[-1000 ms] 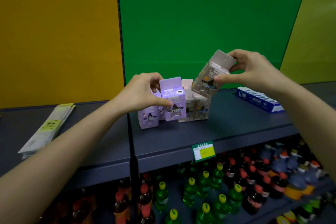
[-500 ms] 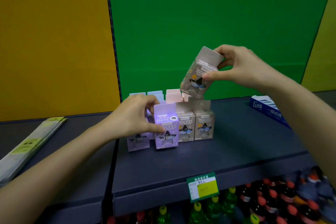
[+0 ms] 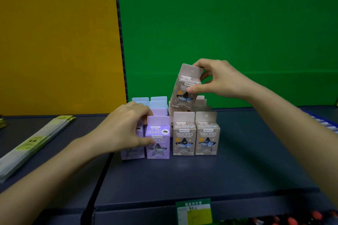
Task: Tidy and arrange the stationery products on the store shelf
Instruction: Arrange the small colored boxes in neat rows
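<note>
Small stationery boxes stand in rows on the dark shelf [image 3: 182, 179]. My left hand [image 3: 126, 129] grips a purple box [image 3: 158, 142] that stands on the shelf in the front row, thumb on its face. Another purple box [image 3: 132, 152] is partly hidden behind that hand. Two grey-brown boxes [image 3: 195, 135] stand upright to the right of it. My right hand [image 3: 219, 80] holds a tilted grey-brown box [image 3: 184, 87] in the air above the rows behind them. Light blue boxes [image 3: 150, 101] stand at the back.
Long flat clear packets [image 3: 34, 140] lie on the shelf at the left. A blue box [image 3: 323, 122] shows at the right edge. A green and yellow price tag [image 3: 193, 213] hangs on the shelf's front lip, with bottles below. Yellow and green panels form the back wall.
My left hand has set the purple box down into the front row. My right hand has lowered the grey-brown box closer to the rows. The view has moved closer to the shelf.
</note>
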Demonstrator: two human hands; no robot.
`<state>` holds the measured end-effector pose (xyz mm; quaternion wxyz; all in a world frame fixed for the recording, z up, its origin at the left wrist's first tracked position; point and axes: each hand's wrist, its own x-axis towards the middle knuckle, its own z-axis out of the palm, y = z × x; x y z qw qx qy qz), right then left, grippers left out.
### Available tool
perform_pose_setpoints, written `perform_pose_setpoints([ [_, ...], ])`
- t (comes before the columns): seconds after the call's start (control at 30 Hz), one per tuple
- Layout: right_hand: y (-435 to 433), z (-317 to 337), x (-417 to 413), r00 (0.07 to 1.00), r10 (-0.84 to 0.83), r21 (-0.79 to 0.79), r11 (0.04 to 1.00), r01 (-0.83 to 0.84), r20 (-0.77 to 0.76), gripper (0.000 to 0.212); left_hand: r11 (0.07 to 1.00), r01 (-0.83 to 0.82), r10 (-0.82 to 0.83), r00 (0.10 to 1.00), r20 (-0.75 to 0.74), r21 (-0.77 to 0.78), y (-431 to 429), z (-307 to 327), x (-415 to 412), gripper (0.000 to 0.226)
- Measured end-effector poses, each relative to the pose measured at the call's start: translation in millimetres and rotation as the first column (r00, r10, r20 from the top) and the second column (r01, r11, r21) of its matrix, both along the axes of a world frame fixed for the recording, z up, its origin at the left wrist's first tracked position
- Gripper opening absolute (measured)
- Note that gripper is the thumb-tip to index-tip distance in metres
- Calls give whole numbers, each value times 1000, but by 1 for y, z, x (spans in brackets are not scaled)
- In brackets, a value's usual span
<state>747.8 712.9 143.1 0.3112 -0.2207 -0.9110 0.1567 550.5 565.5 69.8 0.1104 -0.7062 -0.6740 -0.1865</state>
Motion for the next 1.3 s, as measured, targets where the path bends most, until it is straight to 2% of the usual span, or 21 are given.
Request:
perform_pose_setpoints([
  [0.2,9,-4,-4,997,65,-13,998,-65,31,37,997,-26,37,989,-140,79,-1,-2,4,63],
  [0.4,11,-5,-5,988,91,-23,996,-89,122,38,990,-25,45,989,-142,138,1,3,8,65],
  [0.57,11,-6,-8,973,82,-26,997,-79,214,35,982,2,18,995,-103,187,9,8,14,51],
  [0.8,17,-16,-17,928,105,-93,993,-77,356,38,985,41,-26,996,-89,165,32,10,28,40],
  [0.97,25,-20,-19,904,144,-193,979,-70,403,28,983,49,-36,997,-72,178,39,8,30,26],
  [1.17,32,-26,-28,850,145,-156,985,-76,506,27,983,69,-63,997,-42,172,45,9,34,29],
  [1.23,31,-26,-26,849,171,-195,977,-82,500,26,986,82,-79,996,-32,146,47,10,35,24],
  [1.3,31,-24,-17,889,168,-210,974,-83,427,25,987,107,-106,994,-12,118,48,10,35,20],
])
